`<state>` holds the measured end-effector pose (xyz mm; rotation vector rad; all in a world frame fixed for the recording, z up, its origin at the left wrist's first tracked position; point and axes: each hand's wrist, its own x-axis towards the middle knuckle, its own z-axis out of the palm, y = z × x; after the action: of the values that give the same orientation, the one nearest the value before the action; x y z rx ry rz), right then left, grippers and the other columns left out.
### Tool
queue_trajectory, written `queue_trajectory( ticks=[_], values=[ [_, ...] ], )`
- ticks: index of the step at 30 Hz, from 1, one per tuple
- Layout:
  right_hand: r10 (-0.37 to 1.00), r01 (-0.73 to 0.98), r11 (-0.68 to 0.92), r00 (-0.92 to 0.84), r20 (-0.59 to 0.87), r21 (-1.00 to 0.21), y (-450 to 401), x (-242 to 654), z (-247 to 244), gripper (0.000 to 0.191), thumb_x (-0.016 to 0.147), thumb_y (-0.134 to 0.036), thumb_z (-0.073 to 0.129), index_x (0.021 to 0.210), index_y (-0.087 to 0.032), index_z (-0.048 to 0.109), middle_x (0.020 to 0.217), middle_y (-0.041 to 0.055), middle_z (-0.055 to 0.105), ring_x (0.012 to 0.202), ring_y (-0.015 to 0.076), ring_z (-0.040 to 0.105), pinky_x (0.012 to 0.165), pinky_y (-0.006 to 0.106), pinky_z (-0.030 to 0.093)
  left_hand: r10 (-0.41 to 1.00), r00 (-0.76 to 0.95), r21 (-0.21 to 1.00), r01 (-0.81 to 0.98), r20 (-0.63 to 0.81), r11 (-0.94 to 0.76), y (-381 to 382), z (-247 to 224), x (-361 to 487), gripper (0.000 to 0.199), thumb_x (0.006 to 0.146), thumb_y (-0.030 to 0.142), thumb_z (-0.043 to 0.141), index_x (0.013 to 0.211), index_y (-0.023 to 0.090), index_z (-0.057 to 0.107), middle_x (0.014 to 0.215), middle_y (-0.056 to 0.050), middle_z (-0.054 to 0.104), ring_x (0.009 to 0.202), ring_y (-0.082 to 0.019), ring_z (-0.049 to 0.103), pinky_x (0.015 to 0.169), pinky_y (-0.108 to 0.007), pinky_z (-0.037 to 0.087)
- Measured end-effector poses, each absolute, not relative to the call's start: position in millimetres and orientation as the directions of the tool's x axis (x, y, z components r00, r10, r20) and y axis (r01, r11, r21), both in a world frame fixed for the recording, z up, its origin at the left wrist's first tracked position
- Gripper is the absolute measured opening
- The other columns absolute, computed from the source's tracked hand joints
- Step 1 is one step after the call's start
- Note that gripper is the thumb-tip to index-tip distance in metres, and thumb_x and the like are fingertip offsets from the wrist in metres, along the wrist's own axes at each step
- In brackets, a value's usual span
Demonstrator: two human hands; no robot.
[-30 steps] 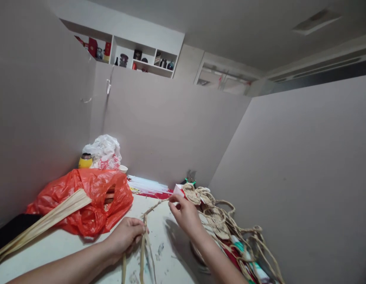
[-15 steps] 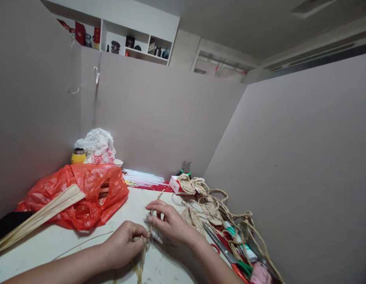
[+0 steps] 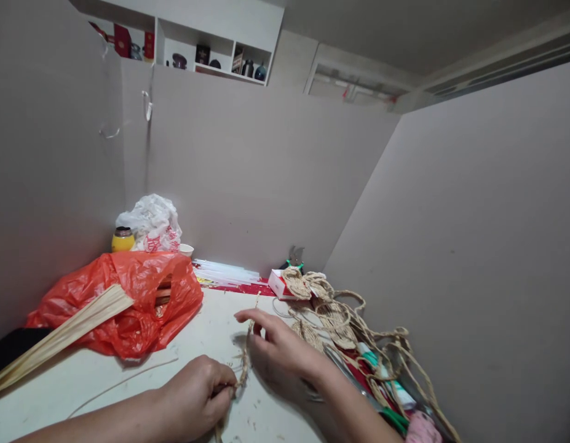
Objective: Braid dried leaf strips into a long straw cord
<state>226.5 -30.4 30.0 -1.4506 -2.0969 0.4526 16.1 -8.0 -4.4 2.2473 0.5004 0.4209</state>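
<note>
The left hand (image 3: 199,391) pinches a twisted fibre cord (image 3: 245,367) above the white tabletop (image 3: 220,326); the right hand (image 3: 282,344) curls by its upper length, grip unclear; beyond lie a red plastic bag (image 3: 128,298) and braided rope (image 3: 336,323), then a grey partition (image 3: 243,172), lastly white shelving (image 3: 248,24)

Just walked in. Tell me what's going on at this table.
A person is working a thin twisted strand with two bare hands above a white table. The left hand pinches it low down, while the right hand is at its upper part, fingers bent; whether they grip it is unclear. To the person's left are a red plastic bag and a bundle of pale strips; to the right lie coiled braided pieces.
</note>
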Motion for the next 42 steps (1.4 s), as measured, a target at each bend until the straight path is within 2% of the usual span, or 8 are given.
queue_trajectory(
  ticks=[5, 10, 14, 20, 27, 32, 37, 42],
  values=[
    [0.913, 0.782, 0.389, -0.399, 0.088, -0.487, -35, 225, 26, 0.027, 0.069, -0.007, 0.054, 0.089, -0.019, 0.068, 0.088, 0.0032, 0.065, 0.079, 0.0155, 0.057, 0.072, 0.024, 0.043, 0.556, 0.819, 0.773, 0.258, 0.143, -0.579, -5, -5, 18, 0.018, 0.074, 0.01, 0.039, 0.057, 0.017, 0.037, 0.052, 0.006, 0.032, 0.051, -0.007, 0.03, 0.051, -0.021, 0.023],
    [0.916, 0.747, 0.393, -0.267, 0.299, -0.537, -31, 219, 31, 0.021, 0.07, -0.004, 0.05, 0.08, -0.017, 0.063, 0.082, 0.0024, 0.059, 0.073, 0.0133, 0.053, 0.066, 0.022, 0.042, 0.724, 0.658, 0.89, 0.182, 0.206, -0.418, -2, -1, 21, 0.016, 0.078, 0.019, 0.046, 0.069, 0.015, 0.059, 0.068, 0.001, 0.05, 0.069, -0.011, 0.047, 0.065, -0.021, 0.034],
    [0.891, 0.596, 0.453, -0.269, 0.366, -0.663, -39, 211, 46, 0.023, 0.067, 0.0, 0.051, 0.081, -0.017, 0.059, 0.088, 0.0027, 0.058, 0.079, 0.0134, 0.055, 0.065, 0.021, 0.044, 0.75, 0.661, 0.999, -0.028, 0.035, -0.022, -4, 2, 24, 0.02, 0.077, 0.035, 0.056, 0.077, 0.015, 0.056, 0.072, -0.001, 0.058, 0.055, -0.007, 0.043, 0.053, -0.02, 0.032],
    [0.894, 0.402, 0.441, -0.272, 0.355, -0.803, -50, 204, 62, 0.008, 0.073, -0.01, 0.061, 0.073, -0.015, 0.066, 0.09, 0.006, 0.06, 0.081, 0.0155, 0.057, 0.07, 0.025, 0.045, 0.577, 0.799, 0.902, -0.106, -0.173, 0.418, -7, 6, 23, 0.032, 0.073, 0.042, 0.065, 0.082, 0.018, 0.046, 0.058, 0.001, 0.06, 0.033, -0.001, 0.021, 0.038, -0.019, 0.011],
    [0.913, 0.25, 0.394, -0.219, 0.345, -0.884, -46, 200, 54, 0.022, 0.086, -0.029, 0.057, 0.071, -0.014, 0.065, 0.086, 0.0062, 0.055, 0.066, 0.012, 0.054, 0.055, 0.023, 0.048, 0.533, 0.839, 0.846, -0.201, -0.111, 0.493, -9, 18, 19, 0.024, 0.077, 0.032, 0.063, 0.083, 0.016, 0.047, 0.084, -0.007, 0.068, 0.034, 0.002, 0.015, 0.036, -0.019, 0.006],
    [0.918, 0.101, 0.362, -0.215, 0.335, -0.927, -46, 199, 48, 0.021, 0.086, -0.03, 0.059, 0.075, -0.014, 0.065, 0.085, 0.005, 0.054, 0.064, 0.0105, 0.054, 0.056, 0.023, 0.047, 0.477, 0.869, 0.819, -0.176, -0.132, 0.547, -9, 22, 17, 0.022, 0.077, 0.031, 0.063, 0.085, 0.014, 0.052, 0.066, -0.001, 0.062, 0.034, 0.001, 0.012, 0.036, -0.018, 0.003],
    [0.941, -0.097, 0.246, -0.215, 0.261, -0.965, -43, 195, 36, 0.023, 0.086, -0.032, 0.059, 0.072, -0.014, 0.062, 0.074, 0.0024, 0.055, 0.058, 0.0087, 0.051, 0.052, 0.021, 0.042, 0.605, 0.788, 0.847, -0.24, -0.116, 0.474, -8, 19, 20, 0.017, 0.073, 0.028, 0.063, 0.078, 0.014, 0.054, 0.052, 0.005, 0.051, 0.031, 0.0, 0.015, 0.033, -0.019, 0.008],
    [0.971, -0.192, 0.118, -0.184, 0.154, -0.974, -40, 190, 30, 0.026, 0.084, -0.039, 0.061, 0.079, -0.014, 0.061, 0.065, 0.0013, 0.056, 0.051, 0.0084, 0.049, 0.044, 0.018, 0.037, 0.743, 0.666, 0.907, -0.269, -0.067, 0.323, -11, 19, 23, 0.031, 0.073, 0.03, 0.06, 0.099, 0.016, 0.052, 0.053, 0.006, 0.055, 0.031, -0.002, 0.02, 0.034, -0.018, 0.014]
  ],
)
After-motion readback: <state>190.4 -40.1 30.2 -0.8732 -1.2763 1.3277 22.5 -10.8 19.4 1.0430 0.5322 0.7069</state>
